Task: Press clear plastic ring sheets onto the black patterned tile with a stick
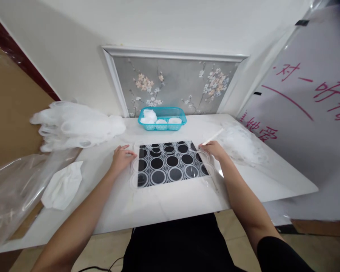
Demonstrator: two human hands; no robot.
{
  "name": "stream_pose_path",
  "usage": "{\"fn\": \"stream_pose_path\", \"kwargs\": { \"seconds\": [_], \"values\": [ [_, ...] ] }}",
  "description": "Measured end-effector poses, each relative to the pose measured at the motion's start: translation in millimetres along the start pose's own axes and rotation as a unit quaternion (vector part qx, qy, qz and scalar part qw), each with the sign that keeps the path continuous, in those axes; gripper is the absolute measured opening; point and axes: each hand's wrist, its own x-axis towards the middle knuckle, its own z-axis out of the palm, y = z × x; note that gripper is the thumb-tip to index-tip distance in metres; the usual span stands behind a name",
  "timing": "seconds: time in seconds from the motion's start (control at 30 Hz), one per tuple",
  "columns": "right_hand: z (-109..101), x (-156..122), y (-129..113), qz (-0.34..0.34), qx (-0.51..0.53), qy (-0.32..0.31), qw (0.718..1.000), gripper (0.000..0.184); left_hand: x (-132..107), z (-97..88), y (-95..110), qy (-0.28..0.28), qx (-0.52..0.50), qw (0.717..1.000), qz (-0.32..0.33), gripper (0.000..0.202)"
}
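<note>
A clear plastic tray with several round cups (170,162) lies on a black mat in the middle of the white table (164,204). My left hand (121,155) rests at the tray's left edge, fingers spread and touching the rim. My right hand (214,149) is at the tray's right edge, fingers curled onto the rim. A turquoise basket (162,118) holding white round pieces stands behind the tray near the wall.
A heap of clear plastic trays (76,126) sits at the back left, more clear plastic (243,145) at the right. A white cloth (62,185) and a plastic bag (11,189) lie at the left. A whiteboard (308,113) leans at the right.
</note>
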Motion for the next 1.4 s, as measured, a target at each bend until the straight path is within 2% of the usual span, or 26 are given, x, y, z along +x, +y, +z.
{"fn": "stream_pose_path", "kwargs": {
  "seconds": [0.2, 0.47, 0.8, 1.03, 1.23, 1.3, 1.4],
  "values": [
    [2, -2, -5, -0.027, 0.069, 0.039, 0.996, 0.021, 3, -7.6, -2, 0.023, -0.081, 0.996, -0.013, 0.016],
    [4, 5, 1, -0.093, 0.152, 0.108, 0.978, 0.022, 0, -6.2, -4, 0.007, -0.19, 0.981, -0.05, 0.031],
    [4, 10, 3, -0.14, 0.16, 0.141, 0.967, 0.026, -2, -5.2, 4, 0.009, -0.302, 0.951, -0.061, 0.031],
    [9, 14, 7, -0.17, 0.107, 0.156, 0.967, 0.031, -1, -3.4, 1, -0.002, -0.295, 0.954, -0.055, 0.03],
    [15, 13, 6, -0.208, 0.117, 0.166, 0.957, 0.037, 5, 2.4, -2, 0.004, -0.272, 0.962, -0.008, 0.027],
    [14, 13, 6, -0.2, 0.086, 0.177, 0.96, 0.038, 6, 3.4, -3, 0.005, -0.255, 0.967, 0.009, 0.023],
    [12, 11, 7, -0.148, -0.005, 0.179, 0.973, 0.035, 6, 4.0, -7, 0.009, -0.207, 0.978, 0.015, 0.015]
  ]
}}
